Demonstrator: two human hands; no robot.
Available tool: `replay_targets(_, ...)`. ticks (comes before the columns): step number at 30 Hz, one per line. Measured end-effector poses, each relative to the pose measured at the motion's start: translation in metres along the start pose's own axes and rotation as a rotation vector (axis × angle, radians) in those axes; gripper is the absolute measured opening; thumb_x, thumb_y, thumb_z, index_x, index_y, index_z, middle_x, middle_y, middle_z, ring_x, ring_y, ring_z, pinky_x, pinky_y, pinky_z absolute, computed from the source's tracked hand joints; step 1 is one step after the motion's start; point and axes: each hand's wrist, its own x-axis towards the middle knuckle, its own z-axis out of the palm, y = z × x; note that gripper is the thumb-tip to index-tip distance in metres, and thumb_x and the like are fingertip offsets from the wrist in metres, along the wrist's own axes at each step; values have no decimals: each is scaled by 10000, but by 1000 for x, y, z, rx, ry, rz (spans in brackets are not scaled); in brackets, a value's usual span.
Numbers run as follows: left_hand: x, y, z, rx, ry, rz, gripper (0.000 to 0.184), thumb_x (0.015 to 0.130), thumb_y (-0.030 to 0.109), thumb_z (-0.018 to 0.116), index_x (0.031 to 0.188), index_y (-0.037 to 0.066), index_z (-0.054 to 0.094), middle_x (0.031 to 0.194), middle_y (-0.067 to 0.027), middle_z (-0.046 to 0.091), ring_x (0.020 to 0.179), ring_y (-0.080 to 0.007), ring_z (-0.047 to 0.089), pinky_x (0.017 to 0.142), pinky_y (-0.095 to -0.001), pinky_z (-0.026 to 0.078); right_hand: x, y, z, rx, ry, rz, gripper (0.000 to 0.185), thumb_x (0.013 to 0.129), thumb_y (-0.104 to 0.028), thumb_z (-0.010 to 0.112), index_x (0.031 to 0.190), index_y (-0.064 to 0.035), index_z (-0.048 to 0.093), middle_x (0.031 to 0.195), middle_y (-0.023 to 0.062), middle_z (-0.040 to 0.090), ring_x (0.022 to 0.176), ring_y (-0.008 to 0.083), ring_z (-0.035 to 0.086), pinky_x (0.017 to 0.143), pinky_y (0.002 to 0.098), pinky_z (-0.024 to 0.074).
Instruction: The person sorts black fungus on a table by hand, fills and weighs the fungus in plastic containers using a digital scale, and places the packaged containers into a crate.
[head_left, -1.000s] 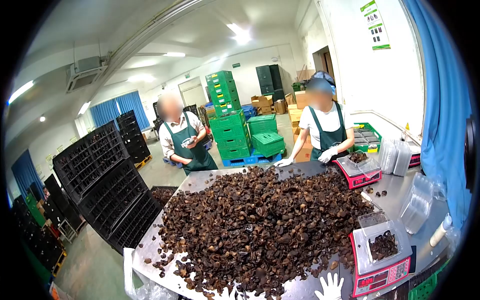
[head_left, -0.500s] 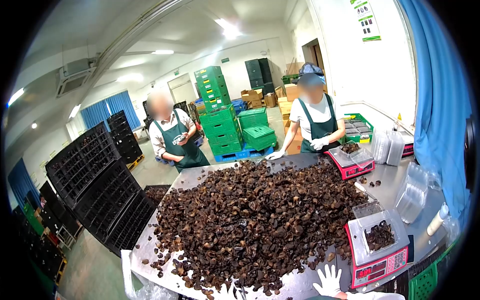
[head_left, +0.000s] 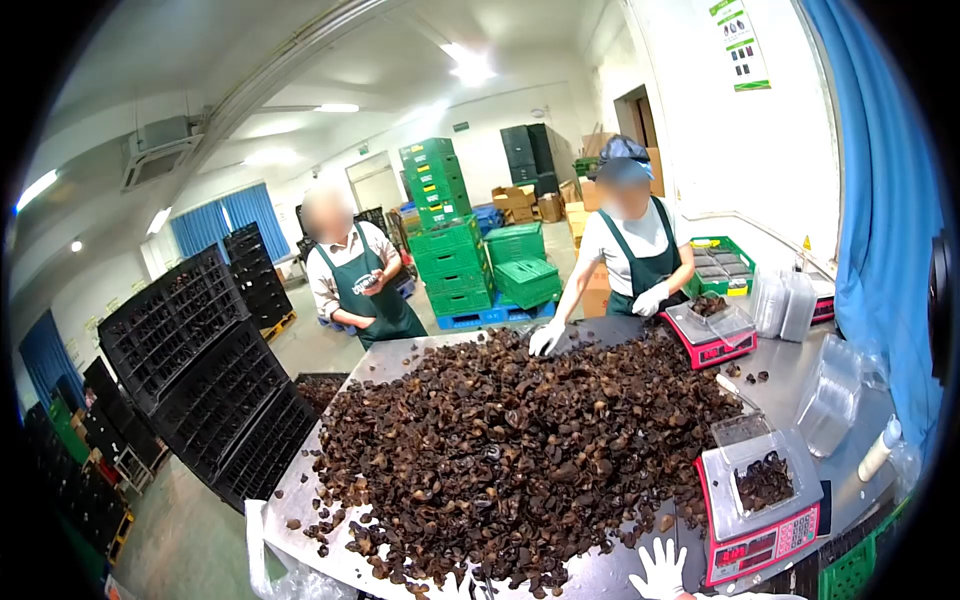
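R hand (head_left: 660, 571) nr scale (head_left: 768, 545), axis fore-aft, keypad (head_left: 798, 535) nearside

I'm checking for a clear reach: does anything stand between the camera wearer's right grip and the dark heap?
Nothing visible does: only tabletop and loose pieces lie between the right grip and the dark heap.

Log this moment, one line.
left hand: gloved, near edge of dark heap, grip unclear | right hand: gloved, open, beside near scale | near scale: loaded with dark pieces | co-worker's gloved hand: heap's far edge
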Motion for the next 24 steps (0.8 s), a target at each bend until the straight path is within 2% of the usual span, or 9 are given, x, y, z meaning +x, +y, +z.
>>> replay_targets(3, 0, -2, -4, 29, 51, 44, 516, 806, 295, 557, 1315, 218, 509, 1164, -102, 534, 1121, -355, 423, 942, -525, 330, -1, 4, 14, -33, 71, -6, 705, 800, -476, 577, 1412, -184, 384, 1483, 161, 291, 1360, 387, 251, 1052, 633, 175)
replay_targets(5, 4, -4, 3, 49, 90, 71, 564, 806, 283, 546, 1359, 209, 466, 1137, -85, 515, 1077, -317, 435, 907, -493, 354, 1, 5, 15, -33, 21, 16, 725, 790, -505, 571, 1418, -198, 378, 1490, 149, 286, 1366, 379, 246, 1054, 634, 168)
replay_targets(7, 5, -4, 5, 32, 85, 62, 564, 806, 284, 545, 1360, 209, 466, 1136, -84, 516, 1075, -317, 437, 906, -493, 356, 8, 8, 10, 17, -204, 36, 756, 837, -482, 548, 1456, -145, 277, 1498, 203, 227, 1374, 436, 177, 1045, 680, 116)
replay_targets(8, 6, -4, 6, 26, 80, 53, 564, 807, 284, 545, 1360, 209, 465, 1135, -84, 516, 1074, -317, 438, 905, -492, 357, 11, 6, 6, 10, -242, 46, 755, 834, -476, 552, 1455, -145, 279, 1495, 206, 233, 1374, 436, 179, 1045, 678, 121)
replay_targets(9, 7, -4, 6, 24, 76, 44, 564, 807, 285, 544, 1360, 209, 465, 1134, -84, 516, 1072, -317, 438, 904, -492, 358, 10, 7, 9, 13, -237, 38, 755, 834, -476, 552, 1455, -145, 279, 1495, 206, 233, 1374, 436, 179, 1045, 678, 121)
replay_targets(11, 7, -5, 5, 20, 64, 32, 564, 807, 286, 544, 1361, 209, 464, 1133, -84, 516, 1070, -317, 440, 902, -492, 360, 3, 8, 19, 12, -85, 5, 749, 835, -475, 551, 1454, -149, 283, 1496, 204, 230, 1374, 437, 179, 1044, 678, 124)
replay_targets(18, 9, -4, 6, 8, 46, 18, 565, 809, 289, 541, 1363, 208, 462, 1128, -84, 518, 1061, -316, 445, 895, -490, 366, 4, 12, 24, -16, -94, 9, 743, 837, -482, 546, 1455, -162, 287, 1500, 193, 227, 1375, 433, 182, 1048, 673, 127)
replay_targets(21, 12, -4, 8, 7, 47, 15, 565, 810, 291, 540, 1363, 208, 461, 1126, -84, 518, 1057, -316, 448, 893, -489, 369, 7, 15, 35, -26, -25, -19, 739, 838, -488, 540, 1453, -162, 291, 1500, 191, 229, 1371, 434, 192, 1044, 677, 134)
replay_targets(24, 13, -4, 8, 6, 46, 13, 565, 811, 292, 539, 1364, 208, 460, 1124, -84, 519, 1053, -316, 450, 890, -488, 371, 6, 11, 24, -28, -69, 3, 739, 839, -494, 536, 1453, -162, 293, 1504, 189, 221, 1370, 438, 194, 1041, 680, 141)
